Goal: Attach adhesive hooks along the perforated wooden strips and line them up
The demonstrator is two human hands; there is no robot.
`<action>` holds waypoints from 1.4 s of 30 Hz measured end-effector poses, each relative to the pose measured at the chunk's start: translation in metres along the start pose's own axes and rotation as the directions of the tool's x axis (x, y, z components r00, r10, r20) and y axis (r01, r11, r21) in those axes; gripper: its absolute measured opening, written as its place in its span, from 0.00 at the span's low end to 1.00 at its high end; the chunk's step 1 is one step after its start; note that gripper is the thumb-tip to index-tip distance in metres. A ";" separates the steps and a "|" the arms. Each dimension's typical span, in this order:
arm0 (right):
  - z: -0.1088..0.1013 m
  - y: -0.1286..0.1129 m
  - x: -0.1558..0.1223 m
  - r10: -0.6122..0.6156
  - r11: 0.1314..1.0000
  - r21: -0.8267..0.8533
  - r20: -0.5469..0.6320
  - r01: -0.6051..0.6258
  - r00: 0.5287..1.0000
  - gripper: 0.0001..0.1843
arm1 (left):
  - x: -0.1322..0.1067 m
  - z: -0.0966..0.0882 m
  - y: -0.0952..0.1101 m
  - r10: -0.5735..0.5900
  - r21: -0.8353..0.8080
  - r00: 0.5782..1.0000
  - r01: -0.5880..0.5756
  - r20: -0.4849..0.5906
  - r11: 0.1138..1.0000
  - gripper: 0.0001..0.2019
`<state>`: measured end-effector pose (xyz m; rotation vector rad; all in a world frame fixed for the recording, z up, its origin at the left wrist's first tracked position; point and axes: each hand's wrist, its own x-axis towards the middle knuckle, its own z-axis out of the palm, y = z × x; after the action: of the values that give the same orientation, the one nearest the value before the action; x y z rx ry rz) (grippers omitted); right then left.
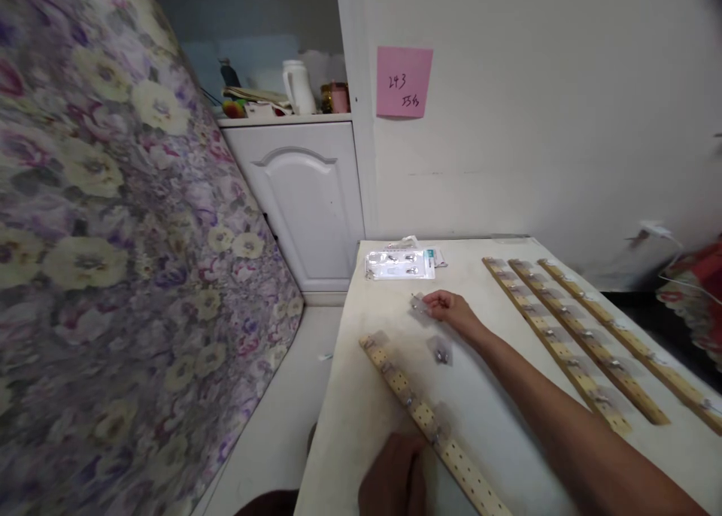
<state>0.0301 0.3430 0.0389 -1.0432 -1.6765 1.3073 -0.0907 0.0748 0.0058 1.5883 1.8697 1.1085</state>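
Basically, a white surface [344, 426] spans the lower right of the view, w/ small hardware laid out on it. At its R side, three long wooden strips [599, 353] lie roughly parallel, dotted w/ shiny fittings [588, 335]. A fourth strip [423, 418], perforated, runs diagonally closer to the person; its near end shows bare holes. It looks rigid & fairly light; prob. best steadied by its long edges, clear of the metal bits. Near the far edge of the surface lies a clear packet [399, 264], metal pcs visible thru it.

The L hand [392, 471] is just beside the fourth strip, fingers seemingly curled; blurred, so can't tell if it grips or touches anything. The R hand [448, 308] reaches out over the surface, thumb & fingertips pinching one side of a clear square [419, 304] btwn the packet & the fourth strip.

Smallest are the squares: a loose square [441, 353] w/ a metal bit lies nearer the person than the pinched one. Both look thin, smooth & v. light, so prob. slippery and easily bent; a light pinch at an edge or corner, off the metal, should suit.
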 end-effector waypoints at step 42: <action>-0.044 -0.014 -0.240 0.231 0.945 0.094 0.489 -0.314 0.841 0.08 | -0.057 0.048 0.076 -0.280 -0.585 0.946 0.321 0.163 0.745 0.13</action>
<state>0.1603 0.1360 0.0423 -0.9328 -1.7577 1.9895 0.0054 0.0353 0.0299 0.9030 1.4396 1.3088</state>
